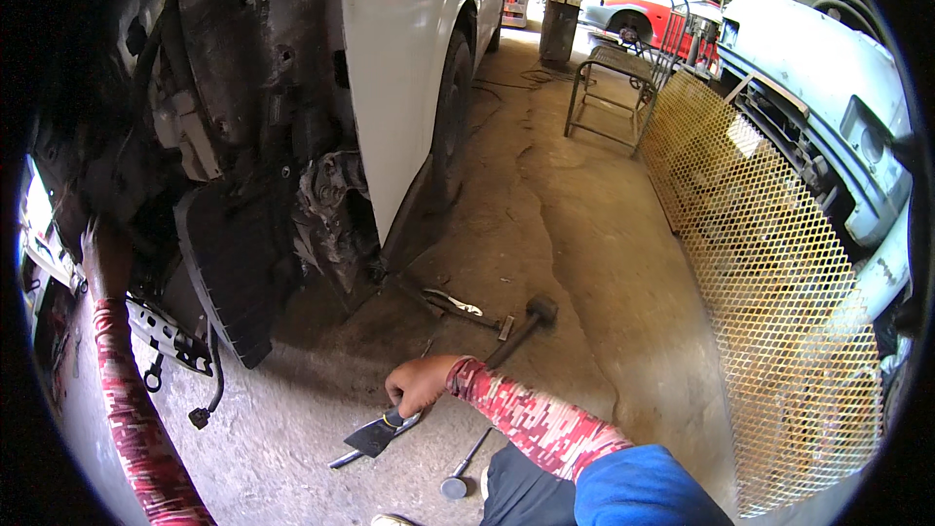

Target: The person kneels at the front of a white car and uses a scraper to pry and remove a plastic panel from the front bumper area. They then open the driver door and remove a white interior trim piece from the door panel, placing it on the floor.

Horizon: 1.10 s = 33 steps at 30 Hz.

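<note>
My left hand (107, 263) reaches up at the far left into the dark, exposed front underside of a white vehicle (392, 68), fingers extended against it and partly in shadow. Below that hand are a perforated metal bracket (168, 333) and a hanging connector on a cable (201, 417). My right hand (421, 382) is closed on a black-bladed scraper (368, 436) low over the concrete floor, right beside a long metal bar (340, 461). A large dark mallet (542, 314), another metal tool (466, 307) and a round-headed tool (454, 487) lie around it.
A yellow mesh panel (760, 263) leans along the right, against light-blue vehicle parts (828, 58). Farther back stand a metal-frame stand (609, 88), a pillar (557, 10) and a red-and-silver car (672, 15), with cables on the floor (526, 78).
</note>
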Each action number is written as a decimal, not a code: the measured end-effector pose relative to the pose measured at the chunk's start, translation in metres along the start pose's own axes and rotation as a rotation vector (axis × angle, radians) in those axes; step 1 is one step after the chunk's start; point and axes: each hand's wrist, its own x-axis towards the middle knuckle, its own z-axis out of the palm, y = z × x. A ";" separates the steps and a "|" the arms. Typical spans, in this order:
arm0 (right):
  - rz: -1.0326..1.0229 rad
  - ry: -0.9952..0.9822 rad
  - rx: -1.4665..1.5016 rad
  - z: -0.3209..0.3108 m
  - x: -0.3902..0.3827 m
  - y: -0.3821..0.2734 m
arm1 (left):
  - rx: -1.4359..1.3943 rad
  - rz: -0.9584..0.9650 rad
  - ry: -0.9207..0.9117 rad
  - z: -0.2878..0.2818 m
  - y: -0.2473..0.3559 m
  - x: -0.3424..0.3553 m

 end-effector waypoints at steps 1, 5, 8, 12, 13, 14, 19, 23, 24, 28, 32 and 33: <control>0.004 0.016 -0.010 0.001 -0.001 0.000 | -0.002 -0.006 0.005 -0.001 0.001 -0.001; 0.034 0.055 -0.053 0.002 -0.003 0.002 | 0.021 -0.017 0.032 -0.010 0.009 -0.005; 0.048 0.069 -0.061 0.004 -0.002 0.005 | 0.023 -0.054 -0.031 -0.018 0.015 -0.007; 0.074 0.080 -0.108 0.006 0.001 0.008 | 0.040 -0.075 -0.018 -0.017 0.017 -0.008; 0.079 0.067 -0.108 0.005 0.002 0.009 | 0.013 -0.020 0.076 -0.015 0.016 -0.009; 0.084 0.054 -0.108 0.004 0.002 0.010 | -0.008 0.059 0.204 -0.011 0.015 -0.011; 0.085 0.064 -0.135 0.003 0.001 0.010 | -0.023 0.130 0.323 0.004 0.002 -0.011; 0.083 0.061 -0.166 0.002 0.002 0.011 | -0.001 0.105 0.297 0.007 -0.002 -0.011; 0.083 0.059 -0.176 0.002 0.002 0.012 | 0.010 0.106 0.294 0.007 -0.001 -0.010; 0.076 0.087 -0.131 0.004 0.002 0.015 | 0.045 0.090 0.279 0.004 0.001 -0.010; 0.097 0.064 -0.175 0.004 0.006 0.021 | 0.002 0.077 0.215 0.004 -0.004 -0.011; 0.112 0.045 -0.196 0.005 0.008 0.023 | 0.003 0.084 0.225 0.005 -0.006 -0.011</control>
